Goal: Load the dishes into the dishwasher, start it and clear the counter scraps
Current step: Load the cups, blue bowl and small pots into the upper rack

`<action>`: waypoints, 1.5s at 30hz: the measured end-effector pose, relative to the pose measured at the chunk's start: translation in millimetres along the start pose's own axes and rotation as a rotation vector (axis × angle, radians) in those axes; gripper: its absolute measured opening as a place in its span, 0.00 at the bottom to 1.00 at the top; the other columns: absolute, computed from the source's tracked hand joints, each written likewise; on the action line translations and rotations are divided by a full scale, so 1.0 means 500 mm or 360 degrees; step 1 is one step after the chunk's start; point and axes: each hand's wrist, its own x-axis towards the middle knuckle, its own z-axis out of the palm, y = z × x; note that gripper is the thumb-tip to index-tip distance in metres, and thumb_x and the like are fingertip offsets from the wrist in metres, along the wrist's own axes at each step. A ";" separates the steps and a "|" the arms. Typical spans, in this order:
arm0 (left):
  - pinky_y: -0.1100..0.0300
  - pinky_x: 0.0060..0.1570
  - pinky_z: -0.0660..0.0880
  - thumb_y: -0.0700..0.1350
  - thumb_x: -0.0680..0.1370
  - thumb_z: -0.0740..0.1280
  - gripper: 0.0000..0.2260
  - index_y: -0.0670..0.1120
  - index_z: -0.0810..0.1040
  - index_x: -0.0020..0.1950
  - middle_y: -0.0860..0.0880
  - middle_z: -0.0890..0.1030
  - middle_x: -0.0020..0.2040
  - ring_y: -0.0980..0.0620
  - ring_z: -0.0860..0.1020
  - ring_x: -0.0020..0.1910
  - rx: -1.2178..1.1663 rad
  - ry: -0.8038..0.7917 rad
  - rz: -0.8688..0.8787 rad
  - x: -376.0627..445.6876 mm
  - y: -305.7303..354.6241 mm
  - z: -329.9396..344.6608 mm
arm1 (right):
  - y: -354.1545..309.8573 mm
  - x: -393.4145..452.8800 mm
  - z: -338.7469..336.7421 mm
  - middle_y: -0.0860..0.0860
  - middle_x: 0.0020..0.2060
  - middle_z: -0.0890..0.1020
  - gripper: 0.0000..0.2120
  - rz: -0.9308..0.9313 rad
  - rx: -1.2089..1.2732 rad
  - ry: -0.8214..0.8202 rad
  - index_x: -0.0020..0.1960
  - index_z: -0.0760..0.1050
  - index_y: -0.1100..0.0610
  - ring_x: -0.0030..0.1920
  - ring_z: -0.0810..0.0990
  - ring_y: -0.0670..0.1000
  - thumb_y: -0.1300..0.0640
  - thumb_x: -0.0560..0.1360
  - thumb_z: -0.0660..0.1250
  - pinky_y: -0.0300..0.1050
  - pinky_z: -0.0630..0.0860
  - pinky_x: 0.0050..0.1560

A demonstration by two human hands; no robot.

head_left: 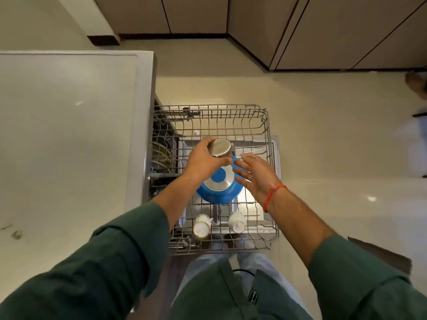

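Observation:
The dishwasher's upper wire rack (268,125) is pulled out over the open door. My left hand (203,160) grips an upside-down steel cup (220,147) above the middle of the rack. A blue pan (219,188) lies upside down in the rack just below that hand, with its round metal base showing. My right hand (254,174) hovers open beside the pan's right edge, fingers spread, holding nothing. Two white cups (202,227) (236,221) lie on their sides at the rack's near end.
The white dishwasher top and counter (69,135) fill the left side, with a few scraps (17,234) near its front left. The lower rack (161,155) shows inside the machine. Brown cabinets (323,31) run along the far side of the tiled floor.

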 end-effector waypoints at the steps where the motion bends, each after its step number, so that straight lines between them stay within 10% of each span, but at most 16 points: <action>1: 0.65 0.53 0.71 0.47 0.68 0.82 0.34 0.50 0.72 0.71 0.55 0.78 0.60 0.54 0.77 0.59 0.0037 0.0001 0.0005 0.016 -0.004 0.004 | -0.004 0.016 0.001 0.55 0.59 0.82 0.04 0.0014 -0.0043 -0.0010 0.54 0.77 0.52 0.58 0.81 0.54 0.54 0.82 0.64 0.49 0.79 0.57; 8: 0.56 0.56 0.77 0.55 0.64 0.83 0.36 0.49 0.75 0.69 0.52 0.79 0.60 0.51 0.79 0.57 0.0336 0.0062 -0.0003 0.173 -0.033 0.037 | -0.038 0.157 0.007 0.49 0.58 0.83 0.18 0.0106 -0.0236 -0.0116 0.66 0.77 0.55 0.61 0.78 0.52 0.47 0.81 0.67 0.50 0.76 0.62; 12: 0.56 0.56 0.78 0.54 0.64 0.83 0.34 0.47 0.77 0.67 0.51 0.81 0.58 0.51 0.80 0.56 0.0320 0.0084 -0.0076 0.253 -0.057 0.071 | -0.037 0.223 0.000 0.49 0.65 0.77 0.30 0.0107 -0.0207 -0.0126 0.80 0.60 0.54 0.65 0.75 0.51 0.52 0.81 0.67 0.49 0.75 0.61; 21: 0.55 0.55 0.77 0.48 0.66 0.82 0.28 0.49 0.78 0.63 0.51 0.79 0.58 0.50 0.79 0.57 0.0289 0.0245 -0.0193 0.384 -0.109 0.119 | -0.026 0.341 -0.011 0.41 0.52 0.78 0.09 0.0128 -0.0295 -0.0212 0.52 0.75 0.42 0.61 0.73 0.46 0.57 0.83 0.63 0.46 0.73 0.61; 27: 0.47 0.63 0.77 0.51 0.64 0.81 0.38 0.51 0.72 0.72 0.51 0.79 0.64 0.47 0.77 0.63 0.0207 0.0298 -0.0321 0.428 -0.115 0.143 | -0.009 0.363 -0.026 0.46 0.65 0.75 0.23 0.0135 -0.0314 -0.0207 0.76 0.67 0.49 0.64 0.73 0.46 0.54 0.82 0.65 0.50 0.71 0.68; 37: 0.56 0.56 0.71 0.47 0.70 0.81 0.39 0.50 0.65 0.76 0.50 0.78 0.64 0.48 0.76 0.62 0.0013 0.0329 -0.0506 0.451 -0.120 0.178 | 0.010 0.367 -0.048 0.44 0.60 0.79 0.25 0.0133 -0.0267 -0.0161 0.76 0.68 0.50 0.59 0.77 0.42 0.53 0.80 0.68 0.50 0.72 0.68; 45: 0.41 0.71 0.67 0.55 0.69 0.80 0.43 0.53 0.62 0.79 0.50 0.74 0.72 0.44 0.71 0.72 0.0189 0.0382 -0.0386 0.413 -0.130 0.178 | 0.026 0.332 -0.064 0.48 0.73 0.72 0.26 0.0075 -0.0295 -0.0058 0.76 0.68 0.48 0.70 0.73 0.48 0.53 0.79 0.70 0.55 0.70 0.72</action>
